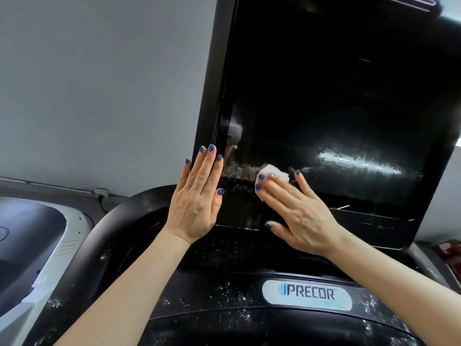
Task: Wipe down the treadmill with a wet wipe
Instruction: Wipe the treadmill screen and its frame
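Note:
The treadmill's black screen stands upright in front of me, with white dust specks and wet streaks along its lower part. My right hand lies flat with straight fingers and presses a folded white wet wipe against the screen's lower middle. My left hand rests flat with straight fingers on the screen's lower left edge. Below the hands is the black console with a PRECOR badge, sprinkled with white dust.
A curved black handlebar arcs round the console on the left. Another machine with a grey and white cover stands at the far left. A pale wall is behind. A cable runs along the wall's base.

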### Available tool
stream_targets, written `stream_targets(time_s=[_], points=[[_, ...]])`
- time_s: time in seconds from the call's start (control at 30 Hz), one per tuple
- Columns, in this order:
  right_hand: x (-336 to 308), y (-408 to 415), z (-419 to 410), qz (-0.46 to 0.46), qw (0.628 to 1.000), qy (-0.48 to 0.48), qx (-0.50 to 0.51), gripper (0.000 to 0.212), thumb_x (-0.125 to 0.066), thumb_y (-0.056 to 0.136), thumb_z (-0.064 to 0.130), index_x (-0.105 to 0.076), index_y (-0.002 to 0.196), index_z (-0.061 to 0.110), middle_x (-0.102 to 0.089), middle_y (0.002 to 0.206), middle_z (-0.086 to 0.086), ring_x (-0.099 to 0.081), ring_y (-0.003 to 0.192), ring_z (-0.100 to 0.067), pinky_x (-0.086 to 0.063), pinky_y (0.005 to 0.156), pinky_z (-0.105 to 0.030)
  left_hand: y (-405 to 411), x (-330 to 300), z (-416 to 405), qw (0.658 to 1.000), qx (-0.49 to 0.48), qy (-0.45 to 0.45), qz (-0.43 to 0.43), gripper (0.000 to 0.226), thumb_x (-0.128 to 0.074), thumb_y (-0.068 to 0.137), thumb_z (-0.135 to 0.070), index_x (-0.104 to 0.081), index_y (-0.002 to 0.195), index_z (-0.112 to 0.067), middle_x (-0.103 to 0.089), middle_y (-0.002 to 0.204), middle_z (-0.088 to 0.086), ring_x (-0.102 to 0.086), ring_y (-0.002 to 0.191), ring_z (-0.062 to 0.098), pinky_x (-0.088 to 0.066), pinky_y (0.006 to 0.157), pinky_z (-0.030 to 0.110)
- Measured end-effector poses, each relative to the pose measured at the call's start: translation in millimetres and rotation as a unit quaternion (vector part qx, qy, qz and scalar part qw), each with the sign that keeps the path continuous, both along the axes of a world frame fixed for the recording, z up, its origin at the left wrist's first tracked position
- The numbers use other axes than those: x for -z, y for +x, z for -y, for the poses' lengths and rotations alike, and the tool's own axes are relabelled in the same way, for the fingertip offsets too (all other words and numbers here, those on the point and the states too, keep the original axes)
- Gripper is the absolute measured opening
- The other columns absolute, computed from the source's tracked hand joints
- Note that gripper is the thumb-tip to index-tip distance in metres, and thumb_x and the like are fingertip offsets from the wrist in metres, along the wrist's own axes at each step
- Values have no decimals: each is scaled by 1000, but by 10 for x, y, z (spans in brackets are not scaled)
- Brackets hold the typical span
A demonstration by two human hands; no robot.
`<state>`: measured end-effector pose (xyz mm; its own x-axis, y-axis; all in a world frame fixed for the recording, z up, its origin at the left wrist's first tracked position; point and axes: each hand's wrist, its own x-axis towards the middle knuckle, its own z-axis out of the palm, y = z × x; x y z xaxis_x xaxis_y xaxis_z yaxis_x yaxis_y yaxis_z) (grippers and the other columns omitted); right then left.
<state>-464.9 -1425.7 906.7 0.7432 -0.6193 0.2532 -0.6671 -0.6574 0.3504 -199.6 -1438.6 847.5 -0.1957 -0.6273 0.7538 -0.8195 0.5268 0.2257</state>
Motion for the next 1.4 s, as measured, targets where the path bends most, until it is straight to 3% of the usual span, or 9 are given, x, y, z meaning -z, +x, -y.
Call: stream_targets(time_s=[0.17, 0.33, 0.5, 0.7, 0.87, 0.97, 1.07, 1.23, 1.4], points=[[-171, -176, 125, -91, 996, -17, -18, 69, -35, 99, 56, -17, 160, 27, -10, 167, 7, -5, 155, -11, 7, 124, -54, -3, -7, -2, 1000, -7, -1, 5, 54, -26, 109, -28, -25, 156, 0, -12, 166, 12, -7, 156, 26, -9, 127, 43], [-601, -193, 477, -26, 996, -32, 81, 68, -28, 102, 55, -7, 160, 29, -1, 168, 9, -1, 155, -11, 12, 122, -58, -8, -8, -6, 1000, -21, 0, 17, 55, -31, 108, -25, -28, 156, 0, -11, 166, 12, -6, 156, 26, -8, 127, 44], [-492, -20, 390, 36, 990, -21, 134, 70, -23, 103, 57, -2, 161, 24, 9, 168, 4, 8, 156, -14, 10, 122, -60, -87, -45, -43, 998, -35, -7, 42, 56, -29, 108, -29, -25, 157, -2, -11, 167, 8, -2, 156, 23, -3, 127, 44], [-80, -254, 16, -56, 996, 1, 71, 72, -28, 101, 58, -10, 162, 24, 3, 170, 4, 2, 156, -16, 5, 122, -60, -188, -10, -59, 997, -53, -12, 54, 59, -31, 106, -32, -21, 158, -6, -13, 166, 9, 1, 157, 24, -2, 127, 45], [-234, -523, 87, -139, 990, -3, 9, 68, -30, 101, 56, -14, 161, 30, -8, 169, 8, -6, 156, -13, 3, 123, -60, -183, 1, -56, 996, -48, -25, 69, 60, -33, 105, -31, -23, 158, -6, -17, 166, 11, -1, 156, 25, -4, 127, 47], [-509, -554, 318, -95, 995, -11, 32, 66, -33, 99, 55, -17, 160, 32, -7, 168, 10, -2, 155, -9, 6, 123, -59, -181, 6, -58, 996, -53, -23, 74, 60, -34, 104, -31, -24, 158, -6, -18, 166, 11, -1, 157, 25, -4, 127, 46], [-736, -547, 523, -39, 996, -18, 83, 67, -31, 100, 53, -11, 160, 31, 6, 166, 15, 8, 154, -5, 15, 121, -56, -185, 3, -64, 995, -54, -20, 75, 60, -34, 104, -30, -25, 158, -6, -18, 166, 11, -1, 156, 25, -4, 127, 45], [-668, -423, 494, 18, 991, -20, 130, 69, -25, 103, 56, -3, 161, 27, 7, 169, 6, 7, 156, -14, 12, 121, -60, -178, 21, -58, 995, -56, -12, 76, 60, -34, 104, -30, -25, 158, -5, -14, 167, 9, -2, 156, 25, -5, 127, 45], [-361, -563, 190, -57, 996, 3, 62, 71, -27, 101, 58, -10, 161, 25, -1, 170, 3, 2, 156, -16, 4, 122, -61, -141, 38, -110, 997, -42, -2, 59, 59, -32, 105, -28, -22, 158, -4, -10, 167, 9, -2, 157, 24, -5, 127, 43]])
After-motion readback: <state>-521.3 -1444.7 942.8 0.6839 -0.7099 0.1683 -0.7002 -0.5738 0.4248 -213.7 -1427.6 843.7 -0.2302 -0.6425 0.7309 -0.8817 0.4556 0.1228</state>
